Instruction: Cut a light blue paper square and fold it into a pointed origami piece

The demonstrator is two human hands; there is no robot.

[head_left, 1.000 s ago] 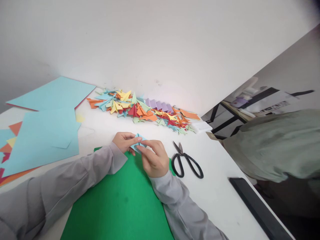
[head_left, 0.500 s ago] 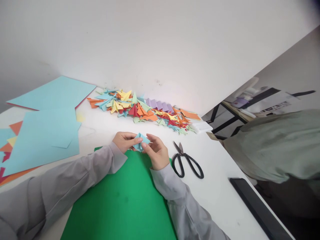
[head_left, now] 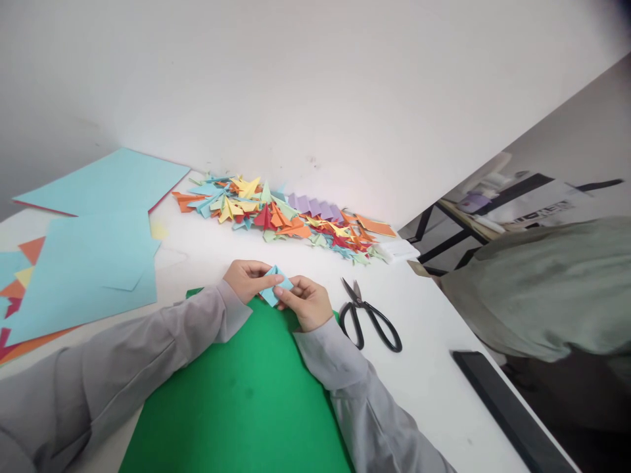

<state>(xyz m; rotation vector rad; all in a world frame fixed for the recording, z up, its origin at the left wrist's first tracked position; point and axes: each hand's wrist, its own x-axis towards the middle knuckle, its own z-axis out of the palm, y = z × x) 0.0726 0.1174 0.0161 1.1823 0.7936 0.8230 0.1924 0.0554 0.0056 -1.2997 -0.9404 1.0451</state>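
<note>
A small piece of folded light-blue paper is held between both hands over the far edge of a green sheet. My left hand pinches its left side, thumb on top. From the right, my right hand grips it with thumb and bent fingers. Beyond the hands lies a long heap of small folded paper planes in orange, yellow, red, blue and green. Black-handled scissors rest on the table to the right, blades parted.
Large light-blue sheets and coloured paper scraps lie at the left. A folded purple paper strip sits behind the heap. A long black object lies along the right table edge. A person in a grey-green garment is at the right.
The blue paper has turned slightly and shows more of its flat face. My right hand's fingers have closed in and shifted slightly left; my left hand is nearly still.
</note>
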